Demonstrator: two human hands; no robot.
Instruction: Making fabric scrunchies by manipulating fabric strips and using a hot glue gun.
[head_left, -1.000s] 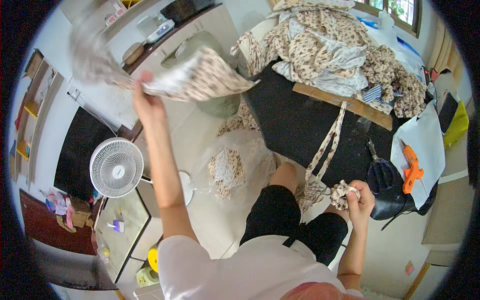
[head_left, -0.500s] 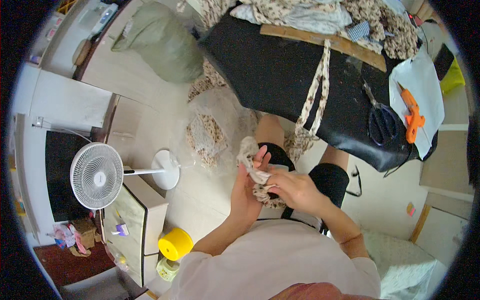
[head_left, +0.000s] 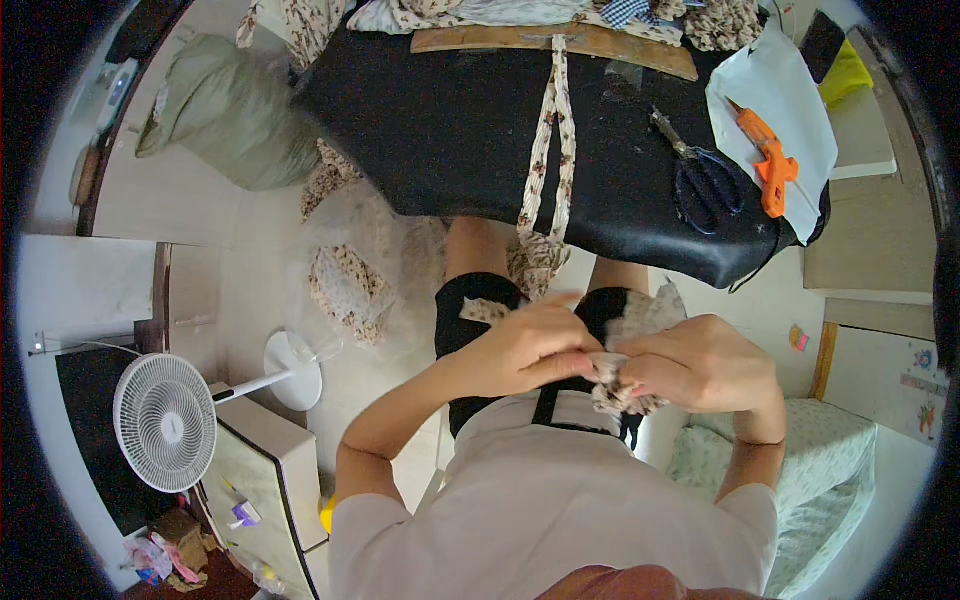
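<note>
My left hand (head_left: 535, 345) and my right hand (head_left: 705, 365) meet above my lap, both closed on a gathered, brown-spotted cream fabric piece (head_left: 625, 385). A lighter loose end (head_left: 645, 315) of it rises behind my fingers, and a small spotted scrap (head_left: 485, 310) shows over my left thigh. Beyond them is the black-covered work table (head_left: 420, 130), with a long looped spotted strip (head_left: 560, 140) hanging over its front edge, dark-handled scissors (head_left: 705, 190) and an orange glue gun (head_left: 775, 175) on a white sheet (head_left: 800, 90).
A wooden board (head_left: 470, 40) and fabric heaps line the table's back. At left are a grey-green sack (head_left: 225, 120), a clear bag of fabric (head_left: 350, 295), a white fan (head_left: 165, 420) and a cabinet (head_left: 280, 450). A quilted pale-green item (head_left: 810, 470) lies at lower right.
My left hand has dropped from high at the left, where it swung a cloth, to join my right hand over my lap. The view has turned, with the table now straight ahead.
</note>
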